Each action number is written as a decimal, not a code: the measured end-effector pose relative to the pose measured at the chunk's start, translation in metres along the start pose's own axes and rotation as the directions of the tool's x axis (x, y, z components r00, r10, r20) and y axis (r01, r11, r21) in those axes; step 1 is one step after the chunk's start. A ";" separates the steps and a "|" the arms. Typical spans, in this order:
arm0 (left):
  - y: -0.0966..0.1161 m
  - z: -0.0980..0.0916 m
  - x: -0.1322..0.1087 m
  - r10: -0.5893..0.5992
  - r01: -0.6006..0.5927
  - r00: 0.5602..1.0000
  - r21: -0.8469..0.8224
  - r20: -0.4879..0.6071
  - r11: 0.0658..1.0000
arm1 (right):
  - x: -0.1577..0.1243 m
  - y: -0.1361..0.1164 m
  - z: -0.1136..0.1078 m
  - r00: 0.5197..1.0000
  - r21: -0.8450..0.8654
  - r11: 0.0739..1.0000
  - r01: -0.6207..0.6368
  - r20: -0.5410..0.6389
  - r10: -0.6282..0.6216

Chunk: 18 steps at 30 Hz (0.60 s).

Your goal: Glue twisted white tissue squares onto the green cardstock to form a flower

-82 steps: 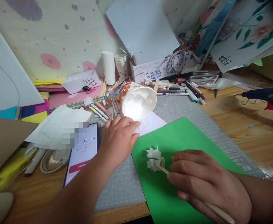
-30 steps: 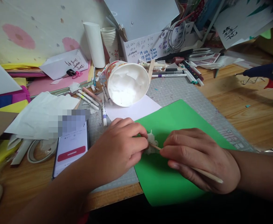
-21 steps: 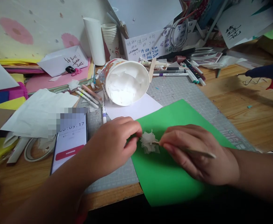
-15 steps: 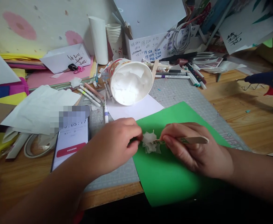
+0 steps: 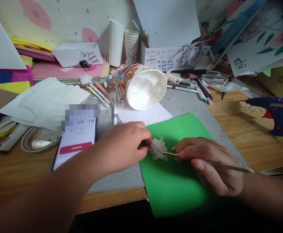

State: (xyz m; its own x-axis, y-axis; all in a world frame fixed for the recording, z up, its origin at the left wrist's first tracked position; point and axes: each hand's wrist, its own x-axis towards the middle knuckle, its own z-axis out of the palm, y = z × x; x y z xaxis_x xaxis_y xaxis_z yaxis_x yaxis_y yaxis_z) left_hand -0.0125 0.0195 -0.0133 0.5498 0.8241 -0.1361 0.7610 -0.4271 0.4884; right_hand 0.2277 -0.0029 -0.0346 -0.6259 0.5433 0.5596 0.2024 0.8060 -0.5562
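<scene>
A small ruffled piece of white tissue paper (image 5: 158, 146), layered like a flower, lies on the green paper sheet (image 5: 180, 191). My left hand (image 5: 129, 145) is at its left edge, thumb and forefinger closed together on the edge; the exact grip is partly hidden. In my right hand (image 5: 209, 165) is a wooden craft stick (image 5: 231, 167), gripped between thumb and fingers. The stick's thin tip points left and reaches the lower part of the tissue. Its broad end sticks out to the right past my hand.
Behind the green sheet a paper tub (image 5: 164, 90) lies tipped, white tissue inside. A phone (image 5: 76, 134) showing a timer and a tape roll (image 5: 25, 142) are at left. Markers (image 5: 182, 88) lie at the back; a blue glue gun (image 5: 282, 116) stands at right.
My right hand has moved right and down, away from the tissue, and the stick has turned so that its edge shows. The left hand stays at the tissue. The camera view has shifted slightly.
</scene>
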 end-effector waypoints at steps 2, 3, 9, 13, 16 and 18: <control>0.000 0.001 -0.001 0.016 -0.016 1.000 0.000 -0.005 1.000 | 0.001 -0.003 0.000 0.998 -0.074 0.996 0.041 0.047 -0.037; -0.001 0.001 -0.001 0.024 -0.023 1.000 0.004 -0.007 1.000 | 0.002 -0.003 0.000 0.998 -0.098 0.994 0.050 0.042 -0.046; -0.003 -0.003 -0.008 0.137 -0.136 0.990 -0.049 0.017 0.990 | -0.001 0.002 0.001 0.997 -0.012 0.999 -0.039 -0.071 0.038; -0.004 -0.008 -0.013 0.198 -0.198 0.978 -0.003 0.068 0.980 | 0.004 0.007 -0.003 0.997 0.141 0.990 0.005 -0.076 0.006; -0.005 -0.011 -0.017 0.244 -0.249 0.966 0.057 0.088 0.967 | 0.009 0.007 -0.005 0.999 0.100 0.995 -0.010 0.038 0.006; -0.005 -0.013 -0.019 0.268 -0.278 0.957 0.080 0.111 0.957 | 0.011 0.006 -0.004 0.993 0.049 0.999 0.003 0.114 -0.009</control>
State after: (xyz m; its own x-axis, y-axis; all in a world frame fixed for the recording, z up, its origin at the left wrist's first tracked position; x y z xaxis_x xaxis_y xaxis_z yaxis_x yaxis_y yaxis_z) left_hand -0.0311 0.0111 -0.0019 0.7686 0.6326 -0.0952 0.6032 -0.6673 0.4368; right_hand 0.2248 0.0092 -0.0293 -0.7097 0.5056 0.4905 0.1635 0.7955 -0.5835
